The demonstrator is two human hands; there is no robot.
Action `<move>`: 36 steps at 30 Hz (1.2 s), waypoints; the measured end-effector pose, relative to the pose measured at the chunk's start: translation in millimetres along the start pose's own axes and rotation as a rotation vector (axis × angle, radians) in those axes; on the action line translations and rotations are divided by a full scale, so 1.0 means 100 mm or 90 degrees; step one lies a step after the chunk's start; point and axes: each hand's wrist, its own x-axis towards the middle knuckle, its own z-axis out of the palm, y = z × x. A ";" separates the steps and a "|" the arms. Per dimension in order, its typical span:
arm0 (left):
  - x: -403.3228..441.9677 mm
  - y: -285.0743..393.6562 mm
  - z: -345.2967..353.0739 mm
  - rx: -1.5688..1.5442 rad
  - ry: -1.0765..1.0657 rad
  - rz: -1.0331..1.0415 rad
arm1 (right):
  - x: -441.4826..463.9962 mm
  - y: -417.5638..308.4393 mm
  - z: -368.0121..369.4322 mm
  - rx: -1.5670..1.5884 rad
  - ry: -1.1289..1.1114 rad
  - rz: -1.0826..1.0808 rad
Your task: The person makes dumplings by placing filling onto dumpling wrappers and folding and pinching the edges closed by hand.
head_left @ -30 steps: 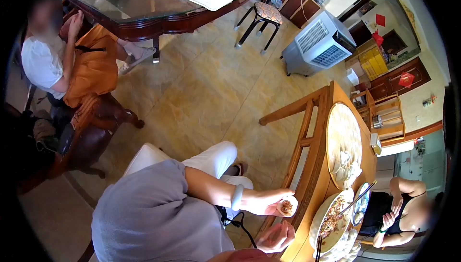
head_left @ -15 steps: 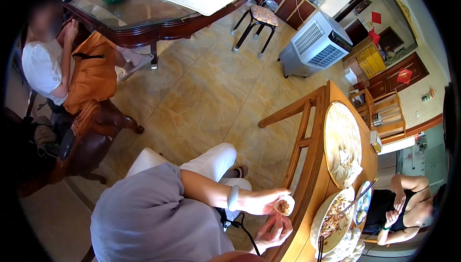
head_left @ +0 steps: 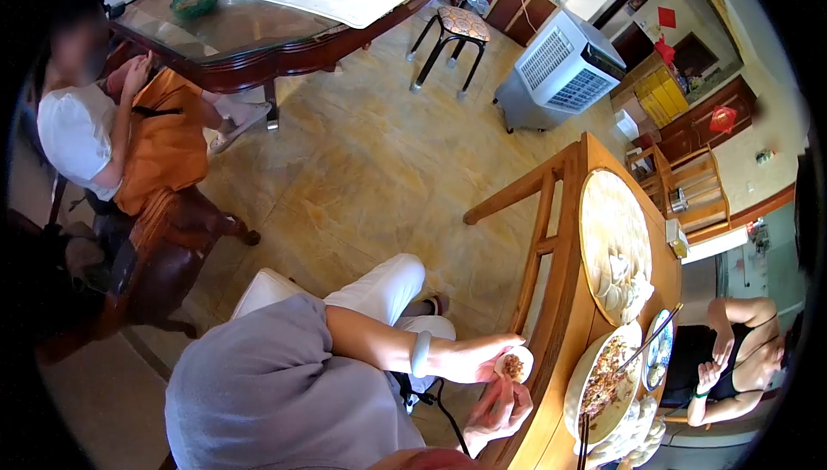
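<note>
My left hand (head_left: 474, 361), with a pale bracelet at its wrist, holds a round dough wrapper (head_left: 514, 365) with brown filling in its middle. Just below it, the fingers of my right hand (head_left: 500, 410) are pinched together at the wrapper's lower edge. Both hands are beside the wooden table's edge. On that table a big bowl (head_left: 575, 397) holds filling and chopsticks. Beyond the bowl lies a round tray (head_left: 616, 211) with dumplings (head_left: 622, 291) at its near end. More dumplings (head_left: 633, 435) are beside the bowl.
A blue-patterned plate (head_left: 659, 351) adjoins the bowl. Across the wooden table (head_left: 564, 276) a person in black (head_left: 724, 358) has both hands together. Another person (head_left: 82, 134) sits at upper left by a glass-topped table (head_left: 250, 35). A stool (head_left: 463, 24) and an air cooler (head_left: 564, 61) stand beyond.
My right hand has risen from below, apart from the wrapper, to its edge, and its fingers have closed there. My left hand still holds the wrapper. The view has shifted slightly.
</note>
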 end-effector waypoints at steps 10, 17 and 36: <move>-0.12 0.13 0.18 -0.047 0.092 0.065 | 0.12 0.08 -0.07 0.010 0.010 -0.028; -0.16 0.18 0.20 -0.078 0.075 -0.003 | 0.15 0.10 -0.11 -0.006 -0.022 -0.046; -0.16 0.08 0.20 0.204 0.066 0.055 | 0.17 0.20 -0.08 0.127 0.025 0.100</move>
